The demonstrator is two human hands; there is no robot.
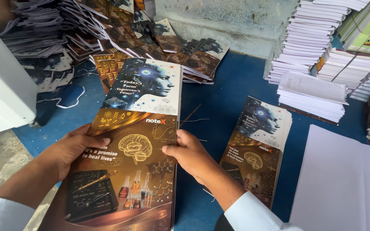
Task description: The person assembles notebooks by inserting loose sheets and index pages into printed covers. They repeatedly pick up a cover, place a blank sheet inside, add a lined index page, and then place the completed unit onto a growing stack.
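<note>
A tall printed notebook cover sheet point(138, 128), dark with a blue head picture above and a gold brain below, lies lengthwise in front of me on a small stack. My left hand point(76, 145) grips its left edge with the thumb on top. My right hand point(189, 154) pinches its right edge at mid-height. Both sleeves are white.
A second stack of the same covers point(258, 145) lies to the right on the blue floor covering point(223, 94). White sheets point(343, 184) sit at the bottom right. Stacks of white-paged notebooks point(309, 38) rise at the back right, fanned covers point(150, 38) at the back left, a white box point(1, 85) at the left.
</note>
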